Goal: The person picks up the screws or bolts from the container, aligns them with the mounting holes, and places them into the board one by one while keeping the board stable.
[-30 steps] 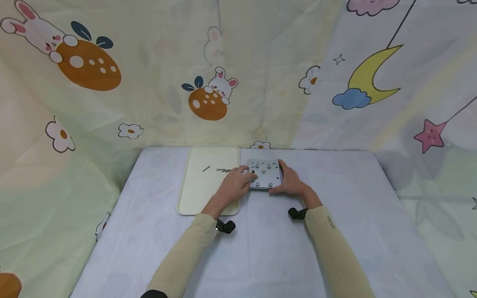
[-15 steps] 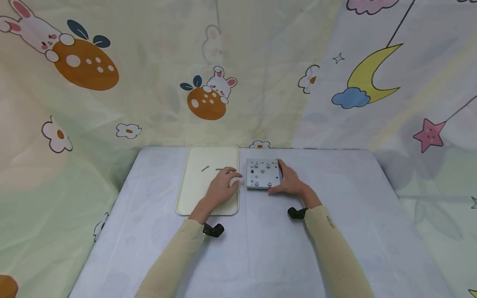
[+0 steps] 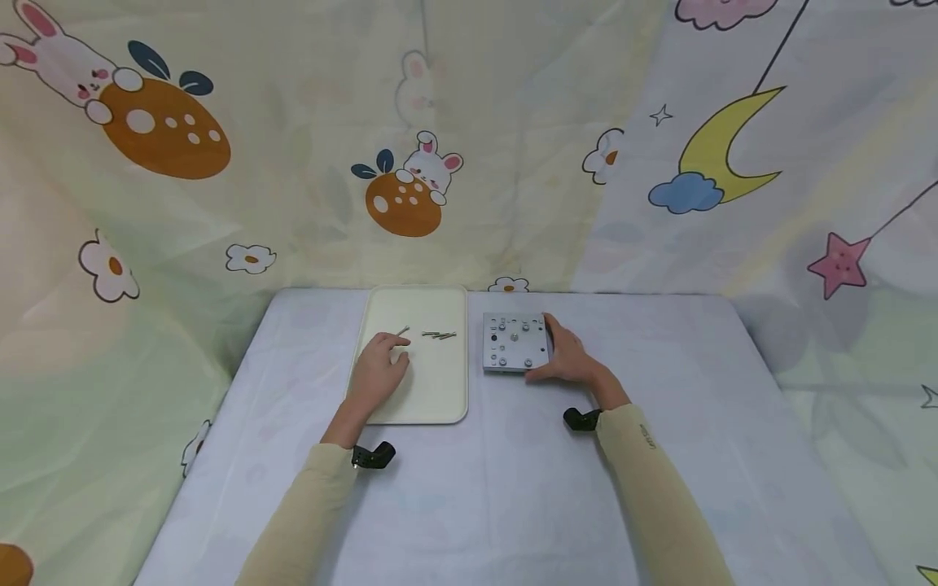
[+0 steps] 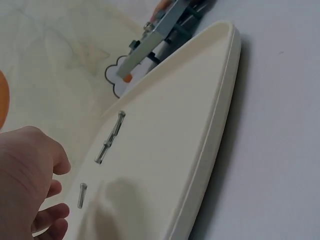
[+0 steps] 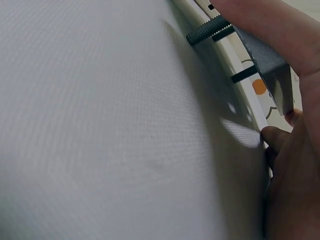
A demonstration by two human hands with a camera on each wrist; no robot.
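A left hand (image 3: 375, 374) hangs over the left part of the tray (image 3: 418, 399), drawn back from the metal plate (image 3: 523, 348), where we saw it a second ago. The right hand (image 3: 568, 356) stays where it was, gripping the plate's right side, thumb at the near edge and fingers at the far one. For the work, we judge, that leaves the plate steadied by one hand while the other is busy at the tray.

The left fingers are loosely bent, a modest gap between thumb and fingertips, and we see nothing held in them; just beside them lies a lone bolt (image 4: 82, 196). The plate stands on the table (image 3: 484, 505), right of the tray and near it, not touching.

Our count: two hands, one tray, one plate, one bolt apart, and to its right a row of bolts (image 4: 107, 143), at least two, overlapping too closely for us to be sure. Beneath the plate we make out at least two dark posts (image 5: 244, 75).
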